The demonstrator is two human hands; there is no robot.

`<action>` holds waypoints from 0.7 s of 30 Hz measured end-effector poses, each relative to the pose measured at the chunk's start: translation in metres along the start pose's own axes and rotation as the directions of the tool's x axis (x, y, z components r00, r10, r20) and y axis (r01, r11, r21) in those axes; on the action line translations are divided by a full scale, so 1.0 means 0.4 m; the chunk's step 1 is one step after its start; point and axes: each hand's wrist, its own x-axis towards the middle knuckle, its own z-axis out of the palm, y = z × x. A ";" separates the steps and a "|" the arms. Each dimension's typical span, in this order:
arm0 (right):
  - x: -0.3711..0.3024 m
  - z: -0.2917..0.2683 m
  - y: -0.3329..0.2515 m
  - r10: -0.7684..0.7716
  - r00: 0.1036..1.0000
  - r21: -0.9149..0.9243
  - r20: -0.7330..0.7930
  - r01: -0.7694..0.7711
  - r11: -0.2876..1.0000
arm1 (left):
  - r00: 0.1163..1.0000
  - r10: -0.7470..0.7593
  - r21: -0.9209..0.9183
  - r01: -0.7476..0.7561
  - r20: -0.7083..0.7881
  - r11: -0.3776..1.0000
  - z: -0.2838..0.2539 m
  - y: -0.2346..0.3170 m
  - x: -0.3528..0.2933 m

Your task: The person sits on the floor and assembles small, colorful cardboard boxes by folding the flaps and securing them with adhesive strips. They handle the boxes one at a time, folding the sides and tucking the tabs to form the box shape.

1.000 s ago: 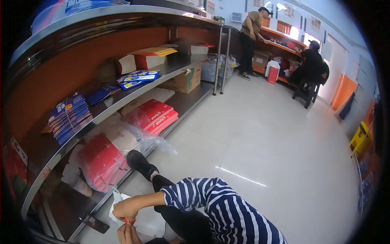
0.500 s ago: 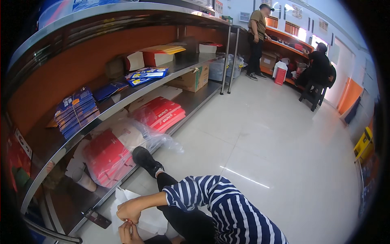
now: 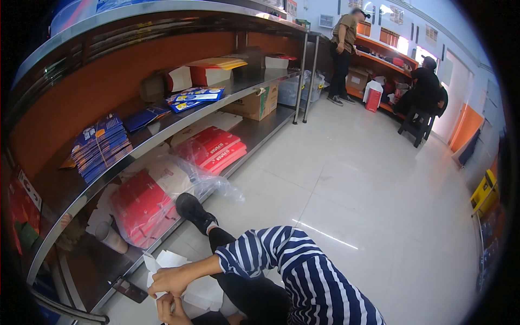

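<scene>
Glossy pale floor (image 3: 352,179) — steel shelving (image 3: 162,8) left, orange shelves (image 3: 379,69) beyond.

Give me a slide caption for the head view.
Right hand and left hand close together at a white paperboard carton, beside steel shelving holding stacked red packaging.

On the lower shelf (image 3: 262,132) to your left, bold white lettering stands on the stack of red flat packages (image 3: 216,151). Above, on the middle shelf (image 3: 184,123), you have white print on the banded blue stack (image 3: 100,149) and pale print on the loose blue packets (image 3: 195,98). The notices (image 3: 397,14) on the far wall are too small for you to read.
</scene>
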 end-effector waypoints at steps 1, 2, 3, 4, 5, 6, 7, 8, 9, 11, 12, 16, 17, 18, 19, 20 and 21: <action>-0.003 -0.011 -0.003 -0.034 0.999 0.029 -0.019 0.034 0.999 | 1.000 0.022 0.024 -0.022 0.005 0.999 -0.005 0.003 0.007; -0.002 -0.014 -0.004 0.003 1.000 0.031 -0.030 -0.002 1.000 | 0.999 0.045 0.048 -0.045 0.011 0.998 -0.012 0.012 0.019; 0.000 -0.016 -0.004 0.040 0.998 0.033 -0.042 -0.039 0.999 | 0.998 0.067 0.072 -0.068 0.018 0.995 -0.016 0.016 0.028; 0.000 -0.022 -0.010 0.079 0.995 0.033 -0.057 -0.077 0.996 | 0.997 0.072 0.072 -0.073 0.021 0.995 -0.021 0.012 0.032; 0.001 -0.027 -0.016 0.120 0.991 0.061 -0.058 -0.116 0.991 | 0.997 0.077 0.074 -0.078 0.024 0.994 -0.026 0.004 0.037; 0.003 -0.032 -0.023 0.159 0.986 0.089 -0.058 -0.154 0.984 | 0.996 0.081 0.077 -0.083 0.028 0.994 -0.032 -0.003 0.042; -0.008 -0.040 -0.031 0.215 0.975 0.115 -0.057 -0.207 0.971 | 0.997 0.068 0.067 -0.071 0.046 0.995 -0.034 -0.004 0.042; -0.011 -0.045 -0.034 0.193 0.979 0.130 -0.072 -0.182 0.975 | 0.996 0.055 0.059 -0.059 0.065 0.997 -0.039 -0.006 0.039; -0.008 -0.040 -0.029 0.159 0.983 0.102 -0.088 -0.150 0.983 | 0.996 0.041 0.051 -0.046 0.084 0.998 -0.041 -0.009 0.036; 0.000 -0.025 -0.017 0.080 0.991 0.043 -0.108 -0.076 0.996 | 0.998 0.041 0.040 -0.044 0.057 0.998 -0.034 -0.006 0.035; -0.007 -0.017 -0.013 0.055 0.989 0.041 -0.139 -0.050 0.998 | 0.997 0.056 0.045 -0.059 0.061 0.997 -0.033 -0.001 0.037; -0.008 -0.018 -0.003 0.075 0.990 0.075 -0.118 -0.067 0.995 | 0.993 -0.007 0.029 0.004 0.118 1.000 -0.040 -0.001 0.044; -0.011 -0.026 -0.008 0.084 0.992 0.091 -0.097 -0.075 0.993 | 0.993 0.001 0.027 -0.004 0.118 1.000 -0.041 -0.004 0.045; -0.012 -0.032 -0.010 0.092 0.993 0.106 -0.076 -0.084 0.991 | 0.993 0.009 0.023 -0.012 0.118 1.000 -0.040 -0.007 0.045; -0.012 -0.032 -0.007 0.102 0.993 0.107 -0.065 -0.095 0.990 | 0.992 0.019 0.017 -0.021 0.125 1.000 -0.036 -0.010 0.044; -0.009 -0.032 -0.002 0.112 0.992 0.108 -0.054 -0.106 0.989 | 0.993 0.100 0.060 -0.103 0.059 0.993 -0.029 -0.016 0.039; -0.007 -0.032 0.000 0.122 0.992 0.109 -0.043 -0.117 0.987 | 0.983 0.182 0.107 -0.181 -0.004 0.978 -0.019 -0.026 0.032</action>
